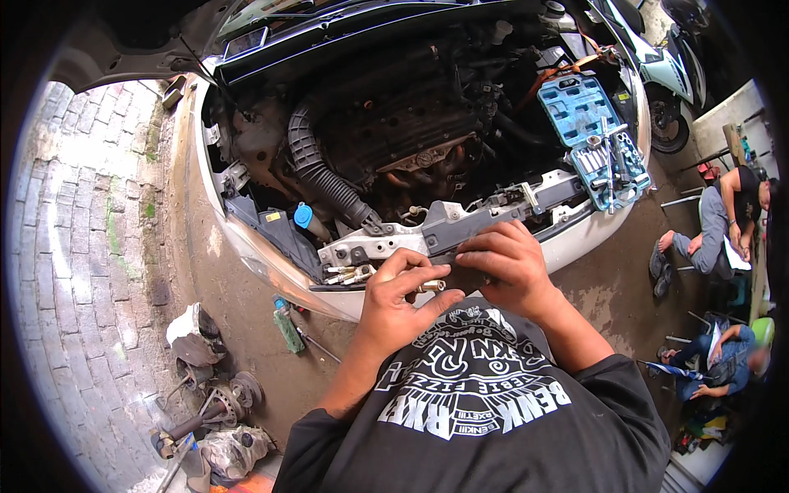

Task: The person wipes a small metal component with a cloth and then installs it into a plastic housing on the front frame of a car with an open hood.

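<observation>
Pinched between the thumb and fingers of my left hand (pixel 401 292) is a small brass-coloured cylindrical metal part (pixel 431 286); its exact kind is not clear. My right hand (pixel 511 264) is raised just beside it, fingers bent together toward the thumb; whatever they hold, if anything, is too small to make out. Both hands are in front of my chest, over the front edge of the opened car's engine bay (pixel 411 156). Close to my left hand, several small metal parts (pixel 349 274) lie on the car's front edge.
A blue socket-set case (pixel 579 111) lies open on the right front of the car. A black ribbed hose (pixel 316 160) and a blue cap (pixel 303 215) are in the bay. Car parts (pixel 218 411) and a green bottle (pixel 288 327) are on the ground; two people sit at right.
</observation>
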The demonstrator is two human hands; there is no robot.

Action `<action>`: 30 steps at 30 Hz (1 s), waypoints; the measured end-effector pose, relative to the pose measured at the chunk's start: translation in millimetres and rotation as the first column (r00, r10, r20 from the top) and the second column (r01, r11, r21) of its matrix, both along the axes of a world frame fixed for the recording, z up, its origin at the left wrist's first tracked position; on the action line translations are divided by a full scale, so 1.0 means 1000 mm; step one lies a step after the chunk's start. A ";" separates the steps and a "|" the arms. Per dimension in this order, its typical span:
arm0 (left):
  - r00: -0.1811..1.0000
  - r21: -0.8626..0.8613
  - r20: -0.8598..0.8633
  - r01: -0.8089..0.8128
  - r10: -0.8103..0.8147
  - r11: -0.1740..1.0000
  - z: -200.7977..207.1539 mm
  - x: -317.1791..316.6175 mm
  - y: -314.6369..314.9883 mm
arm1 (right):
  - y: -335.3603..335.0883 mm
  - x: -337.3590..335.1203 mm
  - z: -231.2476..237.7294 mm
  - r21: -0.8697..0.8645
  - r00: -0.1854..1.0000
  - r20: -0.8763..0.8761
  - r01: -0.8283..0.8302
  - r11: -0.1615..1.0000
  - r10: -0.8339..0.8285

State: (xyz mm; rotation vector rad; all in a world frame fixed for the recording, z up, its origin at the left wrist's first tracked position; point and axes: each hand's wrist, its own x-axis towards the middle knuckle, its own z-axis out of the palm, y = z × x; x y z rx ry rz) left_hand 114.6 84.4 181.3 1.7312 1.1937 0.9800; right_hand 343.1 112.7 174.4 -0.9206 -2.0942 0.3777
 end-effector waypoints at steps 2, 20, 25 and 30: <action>1.000 0.071 0.019 0.021 -0.023 0.997 -0.007 0.001 0.001 | 0.000 0.003 -0.005 -0.085 0.997 -0.079 -0.004 0.996 -0.003; 0.970 -0.175 0.215 -0.075 0.113 0.982 -0.008 0.001 -0.003 | -0.018 -0.021 -0.020 -0.716 0.404 -0.659 -0.594 0.366 -0.634; 0.944 -0.130 0.286 -0.134 0.167 0.982 -0.017 0.009 -0.003 | -0.027 -0.022 -0.035 -0.721 0.527 -0.682 -0.599 0.347 -0.508; 0.979 -0.035 0.159 -0.124 0.128 0.992 -0.013 -0.001 -0.001 | -0.009 0.016 -0.022 -0.652 0.733 -0.675 -0.536 0.536 -0.088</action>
